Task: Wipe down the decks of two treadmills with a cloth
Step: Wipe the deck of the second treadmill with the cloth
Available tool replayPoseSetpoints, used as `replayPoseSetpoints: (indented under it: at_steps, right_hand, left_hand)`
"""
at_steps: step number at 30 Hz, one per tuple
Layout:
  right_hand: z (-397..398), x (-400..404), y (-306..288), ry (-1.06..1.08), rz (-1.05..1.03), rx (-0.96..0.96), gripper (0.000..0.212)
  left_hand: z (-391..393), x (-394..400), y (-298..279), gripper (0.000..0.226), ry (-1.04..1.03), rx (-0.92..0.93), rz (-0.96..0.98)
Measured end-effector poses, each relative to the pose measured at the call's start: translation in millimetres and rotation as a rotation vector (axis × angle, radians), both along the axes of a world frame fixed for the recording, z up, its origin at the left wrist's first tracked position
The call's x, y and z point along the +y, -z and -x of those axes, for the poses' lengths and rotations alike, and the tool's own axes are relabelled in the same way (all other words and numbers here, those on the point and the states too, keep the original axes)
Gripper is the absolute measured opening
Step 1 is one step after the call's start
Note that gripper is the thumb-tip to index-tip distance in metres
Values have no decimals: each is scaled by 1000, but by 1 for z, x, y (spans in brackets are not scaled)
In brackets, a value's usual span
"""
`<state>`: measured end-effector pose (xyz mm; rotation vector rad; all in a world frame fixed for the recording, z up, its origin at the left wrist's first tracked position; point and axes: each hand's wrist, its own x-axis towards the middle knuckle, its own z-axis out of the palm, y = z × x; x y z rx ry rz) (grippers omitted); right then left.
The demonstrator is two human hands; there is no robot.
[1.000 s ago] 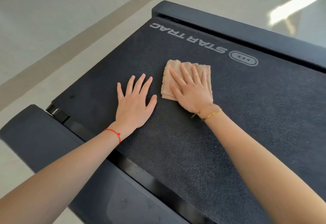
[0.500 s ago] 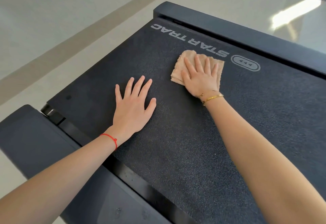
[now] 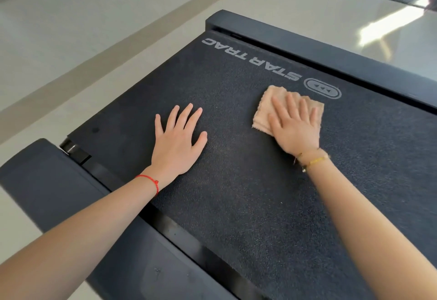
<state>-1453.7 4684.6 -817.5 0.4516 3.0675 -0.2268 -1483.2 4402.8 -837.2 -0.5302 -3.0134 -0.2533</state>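
I am pressing the cloth (image 3: pixel 267 110) flat under my open right hand (image 3: pixel 295 127), logo (image 3: pixel 322 88) just beyond; flat left hand (image 3: pixel 177 141) bracing the belt (image 3: pixel 236 205).

Open belt (image 3: pixel 236 181) between side rails (image 3: pixel 331 63)

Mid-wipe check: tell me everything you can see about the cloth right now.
The cloth is a small beige-pink piece, soft and slightly fuzzy like microfibre, folded into a rough square with layered edges showing at its left side. It lies flat on the dark textured treadmill belt, just below the oval logo after the STAR TRAC lettering. The right hand presses on it with straight, spread fingers, covering its lower right part. The left hand rests apart on the belt.
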Motion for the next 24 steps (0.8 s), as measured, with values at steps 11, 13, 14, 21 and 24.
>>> replayPoseSetpoints:
  at_steps: [11,13,14,21,24]
  right_hand:
    - [-50,-61,-1,-322,-31,25,57]
    - [-70,-58,0,-380,-36,37,57]
    - [-76,-52,0,-385,-33,36,57]
    - [-44,-11,-4,-6,18,-23,56]
    - [-31,-30,-5,40,23,-46,56]
  left_hand:
    - [-2,2,-3,66,1,-4,-7]
    - [-2,1,-2,65,2,-3,-4]
    - [-1,1,-2,65,1,-6,1]
    - [-2,2,-5,62,14,-28,-7]
    - [-3,4,-10,62,14,-46,3]
